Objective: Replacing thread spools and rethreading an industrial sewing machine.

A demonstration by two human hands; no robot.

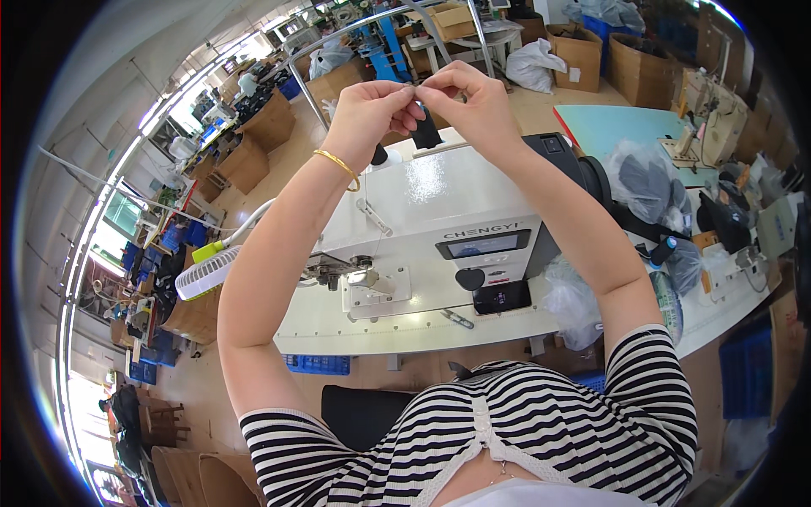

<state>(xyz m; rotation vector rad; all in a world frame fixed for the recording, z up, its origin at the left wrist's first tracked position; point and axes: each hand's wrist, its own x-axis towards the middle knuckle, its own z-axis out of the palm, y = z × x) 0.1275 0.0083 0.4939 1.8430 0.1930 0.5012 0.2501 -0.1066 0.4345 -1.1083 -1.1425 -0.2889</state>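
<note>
Both my arms reach up over a white industrial sewing machine point(405, 220). My left hand point(376, 110), a gold bangle at its wrist, is closed in a pinch of thumb and finger. My right hand point(473, 101) pinches too, its fingertips meeting the left ones. Whatever lies between the fingertips is too small to make out. Just below and behind the hands stands a black thread cone point(427, 131) on top of the machine. The needle area point(363, 277) sits low at the machine's left end.
Thread snips point(458, 318) and a black phone point(502, 297) lie on the white table point(380, 336). Clear plastic bags point(570, 300) bunch to the right. A white fan point(207, 275) is at the left. Beyond the machine rises a metal rail point(346, 32).
</note>
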